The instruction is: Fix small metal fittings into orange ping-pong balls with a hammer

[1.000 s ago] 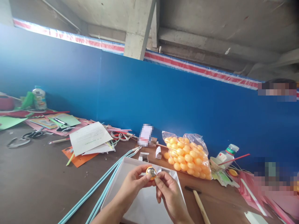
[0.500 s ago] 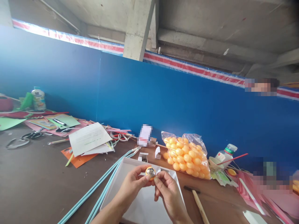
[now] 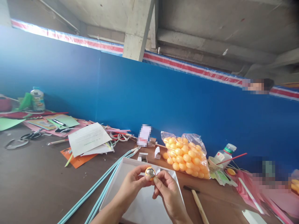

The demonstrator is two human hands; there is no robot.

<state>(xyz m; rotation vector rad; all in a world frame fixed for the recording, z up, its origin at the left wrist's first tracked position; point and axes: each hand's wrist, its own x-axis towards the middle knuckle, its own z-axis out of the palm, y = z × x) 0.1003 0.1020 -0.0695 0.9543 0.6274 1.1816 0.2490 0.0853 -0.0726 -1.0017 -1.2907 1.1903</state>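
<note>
Brown worktop (image 3: 42, 177) fills the near ground, and over it, closest to the camera, both hands meet around a ball (image 3: 150, 172), orange at the rim with a shiny silver face. It is up in the air above a shallow white box (image 3: 147, 203). The left hand's (image 3: 135, 180) grip is clamped on the ball, thumb in front and fingers behind. The right hand's (image 3: 166, 188) thumb and forefinger are pinched together at its right edge; whether something small sits between them, I cannot tell. Gripping from the sides seems meant to keep the silver face in sight, and the box beneath would probably catch anything dropped.

That face points up and back toward the wearer. Being round, the ball shows no clear long axis.

Just right of the box lies a hammer (image 3: 199, 203), handle toward the wearer, probably left there for easy reach; on the left, pale blue cords (image 3: 93, 188) run diagonally past it. Beyond are a small open carton (image 3: 143, 157) and a clear bag of orange balls (image 3: 187, 157), with loose papers (image 3: 90, 138) farther left. A blue partition (image 3: 163, 93) closes off the back, and a concrete pillar (image 3: 135, 37) rises behind it.
</note>
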